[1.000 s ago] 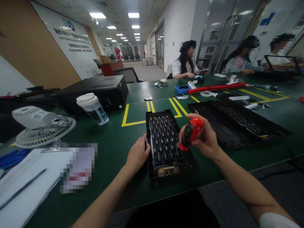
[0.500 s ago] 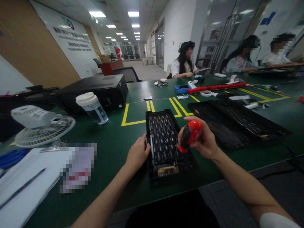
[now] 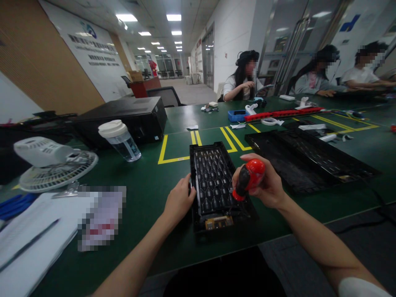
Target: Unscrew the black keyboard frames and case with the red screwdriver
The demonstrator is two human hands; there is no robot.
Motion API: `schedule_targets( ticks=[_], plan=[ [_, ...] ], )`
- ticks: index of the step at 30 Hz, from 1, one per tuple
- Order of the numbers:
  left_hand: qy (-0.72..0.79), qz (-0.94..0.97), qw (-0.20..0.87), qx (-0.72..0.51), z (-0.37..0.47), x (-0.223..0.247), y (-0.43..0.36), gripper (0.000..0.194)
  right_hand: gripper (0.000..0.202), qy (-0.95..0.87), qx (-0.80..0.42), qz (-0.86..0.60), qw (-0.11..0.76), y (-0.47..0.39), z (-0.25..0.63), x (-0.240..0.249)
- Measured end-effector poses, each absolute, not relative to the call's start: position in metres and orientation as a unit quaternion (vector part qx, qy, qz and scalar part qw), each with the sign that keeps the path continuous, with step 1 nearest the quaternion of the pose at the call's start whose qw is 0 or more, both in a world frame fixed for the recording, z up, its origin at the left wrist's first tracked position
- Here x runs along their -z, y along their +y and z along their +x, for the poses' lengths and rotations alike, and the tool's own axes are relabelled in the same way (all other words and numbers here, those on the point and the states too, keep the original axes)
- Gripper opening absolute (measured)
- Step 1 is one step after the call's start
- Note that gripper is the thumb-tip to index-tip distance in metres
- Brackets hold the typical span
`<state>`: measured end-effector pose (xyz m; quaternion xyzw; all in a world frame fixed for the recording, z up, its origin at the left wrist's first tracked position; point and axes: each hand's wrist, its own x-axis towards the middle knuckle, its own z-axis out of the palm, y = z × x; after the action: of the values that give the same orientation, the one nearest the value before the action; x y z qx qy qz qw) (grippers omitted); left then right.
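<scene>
Dark green tabletop (image 3: 148, 181) spans the frame, with a long lit office behind it. At left, a white plastic fan (image 3: 43, 152) lies on its round grille; below it, a dark slim pen (image 3: 31, 244) rests on white paper sheets (image 3: 37, 218). Right of the fan stands a clear bottle with a white lid (image 3: 122, 142), before a large black box-shaped case (image 3: 136, 117). At lower centre, the left hand (image 3: 179, 202) lies against the left edge of a black rectangular tray with rows of oval cells (image 3: 213, 179); its fingertips are partly hidden, so whether they pinch the edge I cannot tell. Just right, the right hand (image 3: 270, 183) is wrapped around a red-and-black screwdriver handle (image 3: 253, 173), tilted over the tray's right side, tip hidden. Farther right lies a flat black open casing (image 3: 278, 165); co-workers sit at upper right.
</scene>
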<state>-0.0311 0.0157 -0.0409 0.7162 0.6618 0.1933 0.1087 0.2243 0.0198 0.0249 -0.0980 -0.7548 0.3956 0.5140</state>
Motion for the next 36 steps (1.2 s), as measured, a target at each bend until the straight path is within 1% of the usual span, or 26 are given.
schedule_targets(
  ticks=[12, 17, 19, 23, 24, 27, 28, 29, 32, 36],
  plan=[
    [0.657, 0.72, 0.099, -0.2, -0.031, 0.042, 0.015, 0.051, 0.059, -0.757, -0.405, -0.094, 0.504, 0.019, 0.225, -0.021],
    [0.662, 0.715, 0.111, -0.197, -0.031, 0.042, 0.016, 0.053, 0.062, -0.756, -0.342, -0.124, 0.544, 0.019, 0.218, -0.024],
    [0.664, 0.713, 0.114, -0.194, -0.031, 0.042, 0.016, 0.053, 0.059, -0.75, -0.341, -0.115, 0.555, 0.019, 0.212, -0.029],
    [0.662, 0.714, 0.111, -0.198, -0.031, 0.041, 0.015, 0.052, 0.044, -0.707, -0.437, -0.11, 0.546, 0.019, 0.201, -0.037],
    [0.66, 0.716, 0.108, -0.2, -0.031, 0.041, 0.015, 0.052, 0.045, -0.695, -0.457, -0.109, 0.544, 0.019, 0.199, -0.037],
    [0.657, 0.719, 0.102, -0.202, -0.031, 0.042, 0.016, 0.052, 0.061, -0.667, -0.494, -0.11, 0.546, 0.021, 0.197, -0.036],
    [0.658, 0.719, 0.103, -0.201, -0.032, 0.043, 0.016, 0.052, 0.063, -0.658, -0.507, -0.102, 0.547, 0.022, 0.196, -0.036],
    [0.658, 0.718, 0.105, -0.201, -0.032, 0.043, 0.016, 0.052, 0.06, -0.65, -0.523, -0.088, 0.544, 0.022, 0.196, -0.036],
    [0.658, 0.717, 0.11, -0.202, -0.032, 0.042, 0.015, 0.052, 0.041, -0.623, -0.575, -0.047, 0.528, 0.021, 0.193, -0.038],
    [0.659, 0.718, 0.103, -0.199, -0.031, 0.041, 0.014, 0.051, 0.03, -0.612, -0.597, -0.057, 0.516, 0.017, 0.193, -0.041]
  ],
)
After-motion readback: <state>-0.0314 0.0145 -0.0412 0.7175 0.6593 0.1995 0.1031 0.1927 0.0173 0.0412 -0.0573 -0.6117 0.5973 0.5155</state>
